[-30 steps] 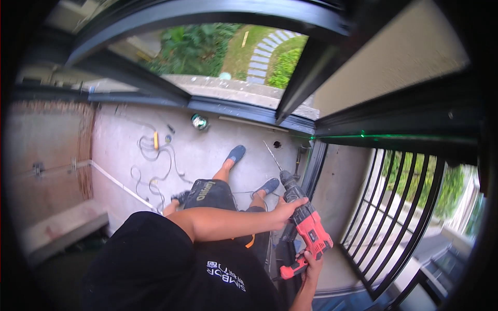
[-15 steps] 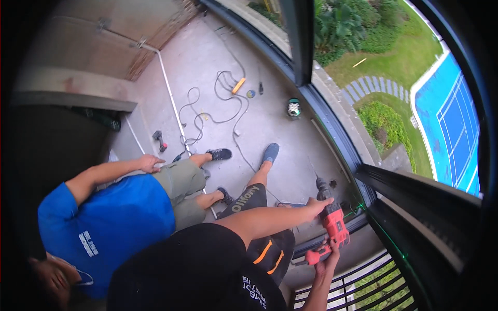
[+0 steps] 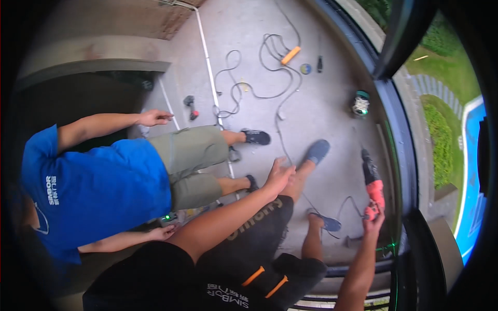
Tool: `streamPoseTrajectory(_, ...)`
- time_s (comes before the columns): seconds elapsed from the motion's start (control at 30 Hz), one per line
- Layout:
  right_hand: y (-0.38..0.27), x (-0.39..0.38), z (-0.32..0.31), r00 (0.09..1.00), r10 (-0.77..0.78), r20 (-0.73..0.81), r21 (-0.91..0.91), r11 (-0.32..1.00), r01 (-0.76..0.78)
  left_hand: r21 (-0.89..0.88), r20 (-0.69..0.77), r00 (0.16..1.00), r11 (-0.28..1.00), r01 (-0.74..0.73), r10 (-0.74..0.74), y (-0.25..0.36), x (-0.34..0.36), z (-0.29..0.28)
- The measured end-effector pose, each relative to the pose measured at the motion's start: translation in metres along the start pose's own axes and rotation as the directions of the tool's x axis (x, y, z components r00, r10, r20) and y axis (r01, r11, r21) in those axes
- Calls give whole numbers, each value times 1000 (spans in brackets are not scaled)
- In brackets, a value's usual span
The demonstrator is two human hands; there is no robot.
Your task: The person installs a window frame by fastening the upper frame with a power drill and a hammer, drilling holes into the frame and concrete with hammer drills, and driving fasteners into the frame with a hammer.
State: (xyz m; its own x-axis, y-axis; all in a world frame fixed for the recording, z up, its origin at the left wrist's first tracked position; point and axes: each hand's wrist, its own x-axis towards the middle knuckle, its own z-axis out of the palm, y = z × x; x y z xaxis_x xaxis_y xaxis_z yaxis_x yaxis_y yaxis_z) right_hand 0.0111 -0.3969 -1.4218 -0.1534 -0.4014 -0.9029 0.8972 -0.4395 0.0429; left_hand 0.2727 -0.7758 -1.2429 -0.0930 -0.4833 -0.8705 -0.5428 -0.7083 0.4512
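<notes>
My right hand [image 3: 373, 222] grips the rear handle of a red and black rotary hammer drill [image 3: 374, 192]. The drill's long thin bit points away from me over the concrete floor, beside the window frame. A dark cord runs from the tool's rear to the floor. My left hand [image 3: 280, 178] is off the drill, raised above my dark shorts with its fingers apart and nothing in it.
At left stands a co-worker in a blue shirt [image 3: 104, 192]. A small red and black cordless drill [image 3: 191, 107], an orange power strip [image 3: 291, 55] with tangled cords, a screwdriver [image 3: 319, 64] and a laser level [image 3: 361, 103] lie beyond. The dark window frame [image 3: 397, 119] borders the right.
My left hand has let go of the drill's front and moved left. The right hand has carried the drill to the right, away from the frame corner. The view has shifted too.
</notes>
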Motion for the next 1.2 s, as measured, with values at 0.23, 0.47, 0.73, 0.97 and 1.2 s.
streamPoseTrajectory(0.23, -82, 67, -153, 995, -94, 19, -330, 939, 95, -237, -371, 926, 971, -20, -71, 73, 176, -115)
streamPoseTrajectory(0.47, -56, 44, -135, 719, -84, -690, -146, 989, -24, -80, -250, 839, 873, 480, -484, 91, 211, -224)
streamPoseTrajectory(0.73, -68, 27, -185, 732, -217, -646, -298, 954, 21, 128, -236, 867, 871, 475, -438, -32, 113, -173)
streamPoseTrajectory(0.97, -40, 23, -132, 837, -67, -543, -464, 855, -233, -186, -260, 848, 886, 425, -461, -94, 154, -225)
streamPoseTrajectory(1.2, 29, -57, -87, 898, -158, -410, -695, 692, -195, -346, -330, 860, 898, 272, -388, -44, 132, -165)
